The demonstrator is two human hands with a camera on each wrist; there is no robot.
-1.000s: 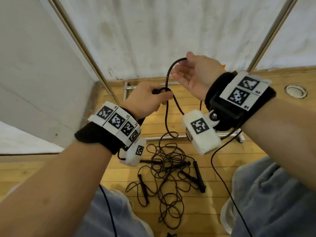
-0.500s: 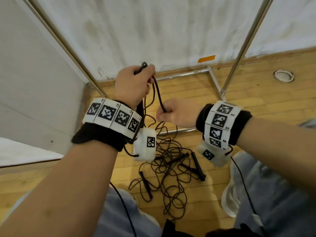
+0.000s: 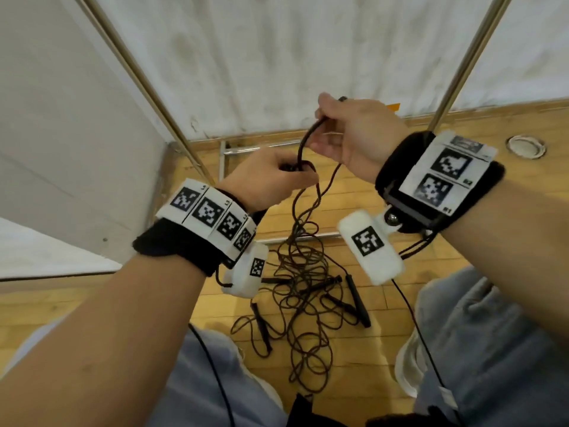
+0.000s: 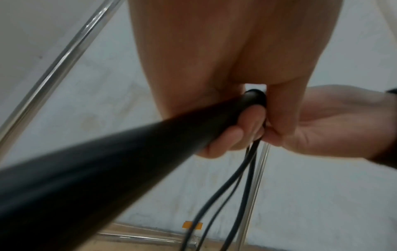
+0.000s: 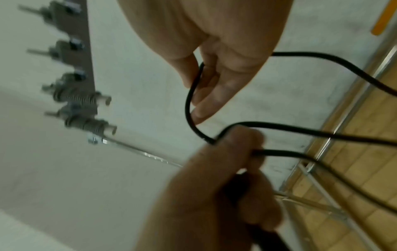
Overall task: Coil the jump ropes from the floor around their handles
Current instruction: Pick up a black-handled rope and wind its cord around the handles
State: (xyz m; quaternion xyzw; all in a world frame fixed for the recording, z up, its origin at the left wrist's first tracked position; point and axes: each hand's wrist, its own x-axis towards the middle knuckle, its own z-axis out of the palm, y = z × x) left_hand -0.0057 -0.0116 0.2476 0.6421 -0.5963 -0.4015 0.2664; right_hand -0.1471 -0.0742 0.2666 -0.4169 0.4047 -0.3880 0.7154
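Head view: one black handle point(image 4: 133, 144) is gripped in the left hand point(image 3: 271, 177), fingers curled round its top end, as is shown plainly from the left wrist. A black cord point(image 3: 308, 140) is pinched between thumb and fingers of the right hand point(image 3: 357, 134), which is raised just above and beside the left; a short arc of cord is stretched between the two hands. From the left fist several strands are seen to hang down to the floor point(image 3: 462, 186), so a loop or two appear to be gathered at the handle already, though the exact count cannot be told.

Most of the work is judged to be left. On the wooden floor, between the person's knees, a tangled heap of rope point(image 3: 308, 318) is spread, with several other handles point(image 3: 358, 298) lying in and beside it, none of them wound. How many ropes are in the heap cannot be told for certain. The held rope is itself still joined to that tangle below, so it must be freed as it is drawn up.

The coiling of the first rope is thus taken to be at an early stage, and the remaining ropes untouched.
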